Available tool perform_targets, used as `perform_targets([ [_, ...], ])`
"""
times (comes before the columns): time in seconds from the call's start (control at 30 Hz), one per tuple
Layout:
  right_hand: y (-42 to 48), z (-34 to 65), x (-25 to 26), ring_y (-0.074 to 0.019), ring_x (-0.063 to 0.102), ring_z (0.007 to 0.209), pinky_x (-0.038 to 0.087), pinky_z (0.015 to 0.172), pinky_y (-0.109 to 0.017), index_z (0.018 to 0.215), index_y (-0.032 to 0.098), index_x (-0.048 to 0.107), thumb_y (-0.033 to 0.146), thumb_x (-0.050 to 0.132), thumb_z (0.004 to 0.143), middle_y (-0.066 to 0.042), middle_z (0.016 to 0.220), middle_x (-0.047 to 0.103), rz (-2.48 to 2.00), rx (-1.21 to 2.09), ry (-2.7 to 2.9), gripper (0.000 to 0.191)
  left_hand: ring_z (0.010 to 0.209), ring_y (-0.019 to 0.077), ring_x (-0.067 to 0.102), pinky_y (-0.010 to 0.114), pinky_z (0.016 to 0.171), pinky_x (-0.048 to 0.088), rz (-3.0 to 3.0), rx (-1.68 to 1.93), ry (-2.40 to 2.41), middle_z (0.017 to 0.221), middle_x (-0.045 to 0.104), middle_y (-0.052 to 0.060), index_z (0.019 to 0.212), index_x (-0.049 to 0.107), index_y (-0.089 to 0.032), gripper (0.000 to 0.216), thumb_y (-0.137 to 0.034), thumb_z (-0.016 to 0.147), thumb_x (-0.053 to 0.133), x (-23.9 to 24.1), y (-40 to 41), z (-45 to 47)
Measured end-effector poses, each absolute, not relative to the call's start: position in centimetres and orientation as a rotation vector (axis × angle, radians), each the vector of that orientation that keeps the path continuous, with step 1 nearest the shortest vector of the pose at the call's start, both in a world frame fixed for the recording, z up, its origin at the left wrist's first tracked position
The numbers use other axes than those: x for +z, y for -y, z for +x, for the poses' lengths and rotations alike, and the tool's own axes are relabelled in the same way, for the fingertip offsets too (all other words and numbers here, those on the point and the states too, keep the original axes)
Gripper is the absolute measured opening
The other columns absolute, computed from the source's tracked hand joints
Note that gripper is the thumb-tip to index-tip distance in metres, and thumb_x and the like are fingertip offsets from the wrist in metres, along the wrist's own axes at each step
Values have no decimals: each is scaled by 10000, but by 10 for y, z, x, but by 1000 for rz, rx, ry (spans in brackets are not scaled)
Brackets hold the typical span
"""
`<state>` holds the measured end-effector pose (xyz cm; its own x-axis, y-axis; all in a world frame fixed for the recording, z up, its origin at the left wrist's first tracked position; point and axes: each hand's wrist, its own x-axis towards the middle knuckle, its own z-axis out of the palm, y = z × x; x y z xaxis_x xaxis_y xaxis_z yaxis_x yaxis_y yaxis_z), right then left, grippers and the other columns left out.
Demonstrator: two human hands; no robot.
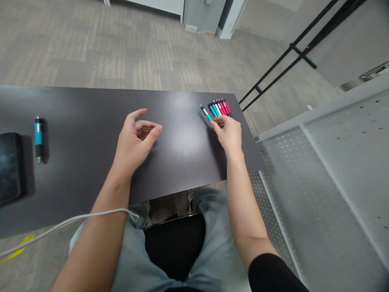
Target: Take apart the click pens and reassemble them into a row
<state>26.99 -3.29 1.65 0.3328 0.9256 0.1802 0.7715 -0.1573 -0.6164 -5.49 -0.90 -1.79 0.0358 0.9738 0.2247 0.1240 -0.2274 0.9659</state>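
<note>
My right hand (227,132) pinches a light-blue pen (206,113) by its near end, just left of a row of pens (219,107). That row lies side by side near the table's far right corner, in blue, white and red, with its near ends partly hidden behind my fingers. Over the middle of the table hovers my left hand (135,138), holding nothing, its thumb and fingers apart. Another blue pen (38,138), with black and silver ends, rests alone on the left part of the dark table (82,162).
A black object (10,168) sits at the left edge of view. A white cable (73,220) runs across my left forearm. Grey perforated panels (328,182) stand right of the table, and a black metal frame (282,56) slants behind its far right corner.
</note>
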Motion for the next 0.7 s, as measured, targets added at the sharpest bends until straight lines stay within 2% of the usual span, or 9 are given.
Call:
perform_targets([
  [0.23,29,274,18,-359,842,1064,647,1017,-493,1086,236,923,299,800,1065,-147,1197,899,-2170,126,1442,140,887,240,797,390,810,641,1588,1251,-1193,1006,836,33,1365,729,-301,518,-556,959,927,-14,13,-53],
  [0.33,26,274,14,-351,838,1052,636,1030,-487,1108,217,928,296,795,1085,-152,1194,892,-2169,139,1430,156,877,242,782,399,817,632,1610,1237,-1201,1011,822,45,1356,744,-290,491,-556,979,911,-13,14,-53],
  [0.7,20,277,2,-314,819,1042,616,1062,-448,1111,196,914,220,776,1089,-151,1220,851,-2113,142,1409,142,783,211,705,351,687,559,1662,1205,-1241,929,810,33,1264,809,-284,378,-591,1047,847,-4,19,-52],
])
